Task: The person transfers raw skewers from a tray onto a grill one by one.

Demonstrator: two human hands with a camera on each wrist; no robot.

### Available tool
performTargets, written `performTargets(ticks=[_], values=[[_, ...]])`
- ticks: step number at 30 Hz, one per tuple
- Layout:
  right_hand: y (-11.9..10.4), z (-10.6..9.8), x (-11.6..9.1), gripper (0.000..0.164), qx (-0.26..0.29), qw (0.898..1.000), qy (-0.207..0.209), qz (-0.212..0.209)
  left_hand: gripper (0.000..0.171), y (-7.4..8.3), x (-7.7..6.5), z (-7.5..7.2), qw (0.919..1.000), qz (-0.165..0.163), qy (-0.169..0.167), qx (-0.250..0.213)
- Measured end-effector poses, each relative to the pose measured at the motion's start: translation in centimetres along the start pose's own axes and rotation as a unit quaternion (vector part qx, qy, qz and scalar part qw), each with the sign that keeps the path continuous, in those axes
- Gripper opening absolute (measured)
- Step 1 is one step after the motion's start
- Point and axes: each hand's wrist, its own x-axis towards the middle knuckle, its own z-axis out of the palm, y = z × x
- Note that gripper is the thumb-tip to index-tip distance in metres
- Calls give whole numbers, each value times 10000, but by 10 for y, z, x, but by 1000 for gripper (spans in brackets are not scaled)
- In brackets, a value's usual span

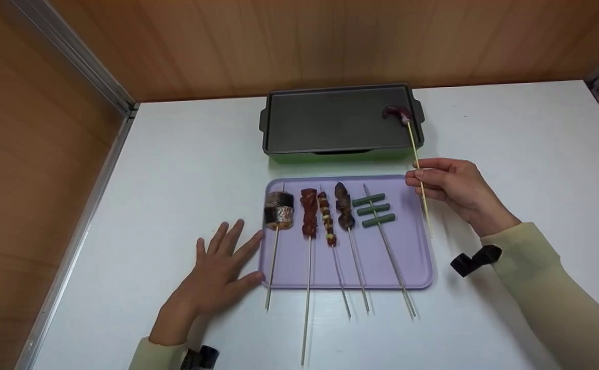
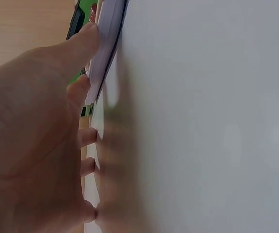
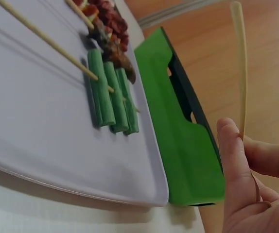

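"What do we see of the room?"

"We see a white counter (image 1: pixel 176 154) meeting wood-grained panels (image 1: pixel 304 46) behind and at the left, with metal trim (image 1: pixel 73 54) running down the left corner. The counter has a soft sheen, and the hands cast shadows on it."

"And what sits there?"

"Near the back panel, a green grill with a dark flat top (image 1: pixel 330 123). Just in front of it we have a lilac tray (image 1: pixel 417 262) bearing five skewers (image 1: pixel 309 213), their sticks jutting past the near rim."

"The hands?"

"The left hand (image 1: pixel 220 280) lies spread and relaxed, touching the tray's left edge. The right hand (image 1: pixel 448 182) pinches the purple-tipped skewer (image 1: pixel 413 144), its tip over the grill's right end; we can't tell whether it touches."
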Motion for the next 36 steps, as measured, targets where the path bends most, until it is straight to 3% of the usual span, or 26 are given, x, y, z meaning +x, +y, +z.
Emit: performTargets(ticks=[3,11,23,36], values=[[0,-2,8,17,80,9999,29,88,71,0,1,0,10000,15,-3,-2],[-7,-4,22,6,184,9989,-5,421,71,-1,0,2,10000,13,40,3],[-12,-5,33,11,61,9980,-54,624,70,-2,0,2,10000,-6,72,-61],[-15,-3,40,20,-278,9971,260,664,71,-1,1,2,10000,-31,73,-49]])
